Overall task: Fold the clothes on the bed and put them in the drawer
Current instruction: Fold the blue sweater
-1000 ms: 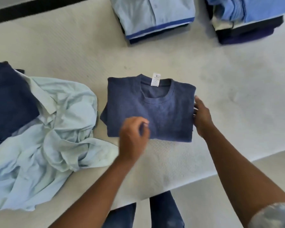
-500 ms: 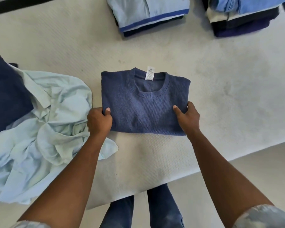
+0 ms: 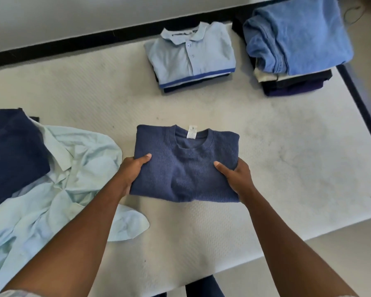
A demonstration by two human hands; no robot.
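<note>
A folded navy knit sweater (image 3: 186, 166) with a white neck label lies in the middle of the white bed (image 3: 287, 151). My left hand (image 3: 131, 170) grips its left edge, thumb on top and fingers underneath. On the right edge my right hand (image 3: 237, 179) holds it the same way. The sweater's near edge is raised slightly off the bed.
A crumpled pale blue shirt (image 3: 51, 189) and a dark navy garment (image 3: 11, 146) lie at the left. Two folded stacks sit at the far side: one topped by a light blue polo (image 3: 191, 54), one by a blue garment (image 3: 296, 35). The bed's edge runs at the right and the near side.
Both hands moved from above and beside the sweater to grip its two sides, and its near edge has come up a little. The view tilted up, showing the far stacks fully.
</note>
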